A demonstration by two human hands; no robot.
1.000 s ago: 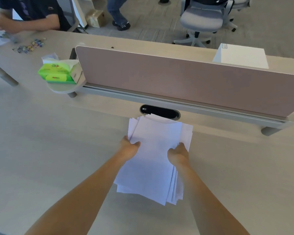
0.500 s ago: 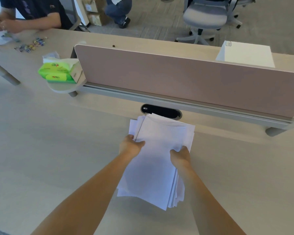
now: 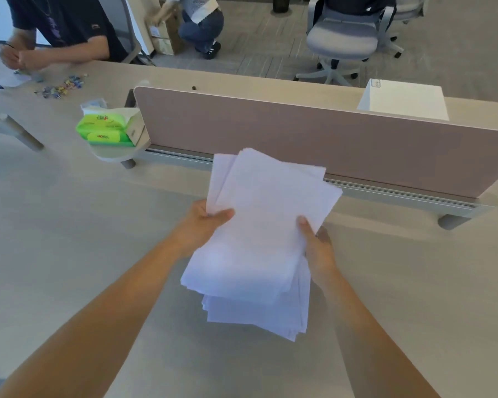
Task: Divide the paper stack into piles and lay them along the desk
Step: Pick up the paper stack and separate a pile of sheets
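Paper stack (image 3: 259, 239), loose white sheets, gripped at both sides by left hand (image 3: 204, 225) and right hand (image 3: 318, 251) above tabletop (image 3: 69, 225); undivided; next, peel off first pile.

Pale desk (image 3: 69, 225), divider (image 3: 299, 139), tissue packs (image 3: 110, 127)

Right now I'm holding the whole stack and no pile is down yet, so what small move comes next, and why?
Probably slide the left hand thumb under the top few sheets and peel them off. Both hands grip one uneven paper stack, the right hand supporting its right edge, and the desk to the left lies bare for a first pile.
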